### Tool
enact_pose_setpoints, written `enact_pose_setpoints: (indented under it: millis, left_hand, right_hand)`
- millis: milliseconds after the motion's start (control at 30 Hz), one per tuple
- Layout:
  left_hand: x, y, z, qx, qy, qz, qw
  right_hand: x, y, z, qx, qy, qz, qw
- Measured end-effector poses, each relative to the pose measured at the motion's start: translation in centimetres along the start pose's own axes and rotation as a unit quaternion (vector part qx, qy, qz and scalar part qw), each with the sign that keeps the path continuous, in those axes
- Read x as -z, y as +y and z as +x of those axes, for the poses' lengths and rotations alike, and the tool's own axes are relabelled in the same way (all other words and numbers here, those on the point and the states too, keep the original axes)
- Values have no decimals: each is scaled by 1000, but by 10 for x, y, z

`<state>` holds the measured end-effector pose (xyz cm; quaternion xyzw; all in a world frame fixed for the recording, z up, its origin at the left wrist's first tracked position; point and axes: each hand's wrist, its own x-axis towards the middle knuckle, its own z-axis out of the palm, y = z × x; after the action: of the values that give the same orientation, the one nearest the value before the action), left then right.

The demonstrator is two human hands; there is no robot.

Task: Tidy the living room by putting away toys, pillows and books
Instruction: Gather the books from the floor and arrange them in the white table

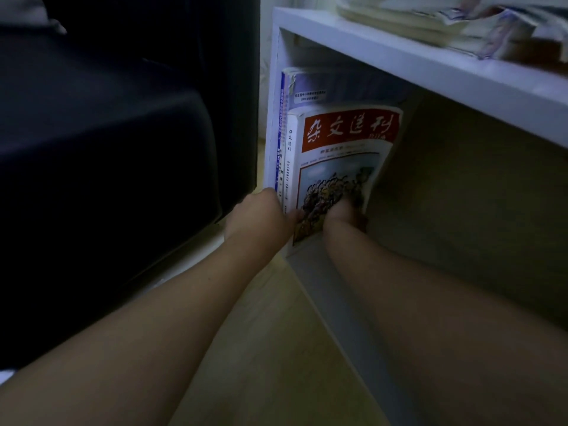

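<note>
A magazine (341, 155) with a red title band and a drawn picture stands upright in the lower compartment of a white shelf (430, 75). It leans against a few taller blue-spined books (281, 124) at the compartment's left wall. My left hand (261, 216) grips the magazine's lower spine edge. My right hand (344, 215) presses on the lower part of its cover, fingers partly hidden by the pages. Both forearms reach in from the bottom of the view.
A dark sofa (107, 142) stands close on the left of the shelf. Loose papers and books (445, 23) are piled on the shelf top. The right part of the compartment (461, 186) holds nothing visible. Light wooden floor (270, 333) lies below.
</note>
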<state>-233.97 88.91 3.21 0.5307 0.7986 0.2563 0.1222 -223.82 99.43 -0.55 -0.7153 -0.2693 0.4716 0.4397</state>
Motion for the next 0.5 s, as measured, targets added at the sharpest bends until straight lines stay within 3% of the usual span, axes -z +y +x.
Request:
enact_pose_setpoints:
  millis: [267, 500]
  left_hand:
    - [32, 2, -23, 41, -24, 10, 999]
    - [78, 17, -56, 29, -29, 7, 999]
  right_hand:
    - [19, -9, -32, -13, -50, 24, 998]
    - [34, -20, -78, -2, -78, -7, 997]
